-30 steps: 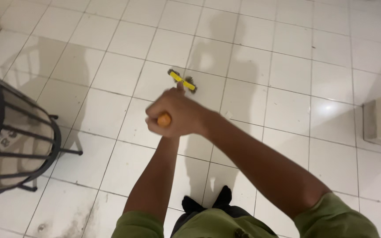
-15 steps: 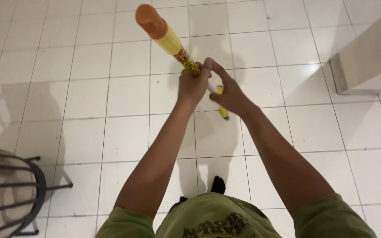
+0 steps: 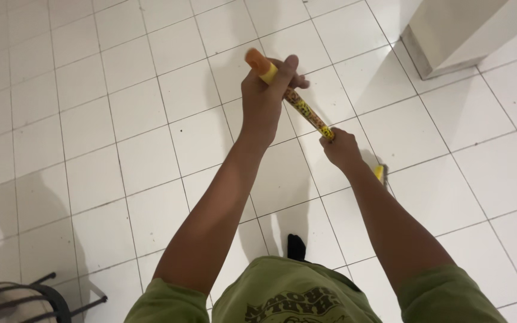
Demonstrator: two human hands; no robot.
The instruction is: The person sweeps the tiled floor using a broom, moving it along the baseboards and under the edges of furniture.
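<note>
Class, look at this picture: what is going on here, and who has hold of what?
A person in a green shirt stands on a white tiled floor and grips a broom handle with both hands. The left hand holds it near the orange top end, the right hand lower down the patterned yellow shaft. The broom head sits by the floor just past the right hand, mostly hidden. A black metal chair shows at the lower left, and a pale wall base at the upper right.
</note>
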